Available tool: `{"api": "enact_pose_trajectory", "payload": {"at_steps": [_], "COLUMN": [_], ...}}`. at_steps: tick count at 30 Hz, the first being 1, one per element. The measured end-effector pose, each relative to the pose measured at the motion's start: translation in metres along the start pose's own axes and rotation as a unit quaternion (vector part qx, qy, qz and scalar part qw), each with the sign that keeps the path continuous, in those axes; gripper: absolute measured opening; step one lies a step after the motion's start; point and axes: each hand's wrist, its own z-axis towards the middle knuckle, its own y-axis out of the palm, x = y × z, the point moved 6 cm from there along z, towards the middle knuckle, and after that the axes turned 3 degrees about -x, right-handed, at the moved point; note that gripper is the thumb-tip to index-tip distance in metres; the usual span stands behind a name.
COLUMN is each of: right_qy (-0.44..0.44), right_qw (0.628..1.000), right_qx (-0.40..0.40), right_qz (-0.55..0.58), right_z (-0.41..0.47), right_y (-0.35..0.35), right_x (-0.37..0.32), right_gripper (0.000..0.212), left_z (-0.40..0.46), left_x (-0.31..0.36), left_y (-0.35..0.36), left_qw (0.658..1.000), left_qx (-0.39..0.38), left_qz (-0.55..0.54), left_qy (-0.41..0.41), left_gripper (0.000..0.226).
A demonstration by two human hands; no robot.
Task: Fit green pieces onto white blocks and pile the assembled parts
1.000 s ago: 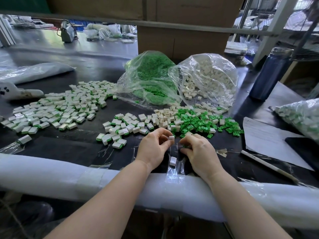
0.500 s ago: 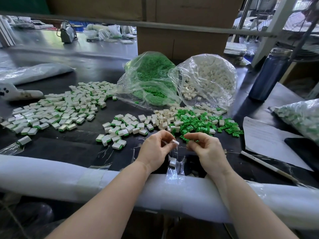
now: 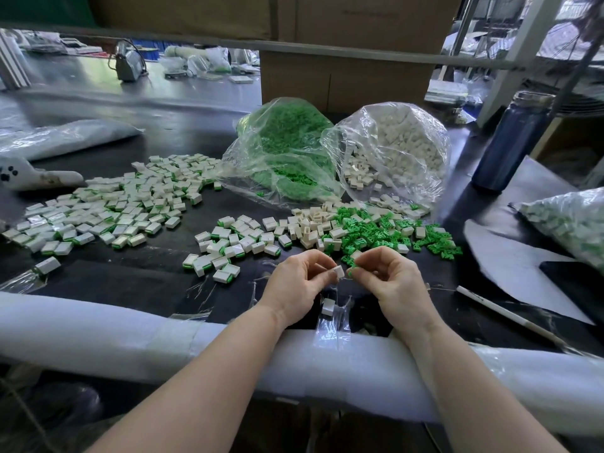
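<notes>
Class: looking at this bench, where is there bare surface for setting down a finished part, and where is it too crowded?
Bare dark table lies between the small assembled pile, the large assembled pile and the foam edge roll. Another strip runs behind the large pile. It is crowded ahead of the hands, where loose white blocks and green pieces mix below both bags.

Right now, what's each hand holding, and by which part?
Left hand pinches a white block by its near end, between thumb and fingertips. Right hand pinches a green piece at its right side; most of it is hidden.

Both hands now lifted off the table, white block (image 3: 339,272) and green piece (image 3: 350,272) nearly touching.
</notes>
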Motion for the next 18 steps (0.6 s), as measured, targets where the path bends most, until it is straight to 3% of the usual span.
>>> {"api": "enact_pose_trajectory", "payload": {"at_steps": [7,18], "right_qy": [0.019,0.015], "right_qw": [0.999,1.000], "right_qx": [-0.005,0.002], "right_qz": [0.043,-0.023], "right_z": [-0.0021,-0.0014], "right_y": [0.0006,0.0019], "right_x": [0.0005,0.0004], "right_gripper": [0.014,0.014], "left_z": [-0.0002,0.0010], "left_x": [0.0005,-0.0008], "left_y": [0.0018,0.0009], "left_qw": [1.000,1.000], "left_qx": [-0.016,-0.014], "left_qz": [0.009,0.010], "left_qy": [-0.003,0.005], "left_gripper": [0.003,0.005]}}
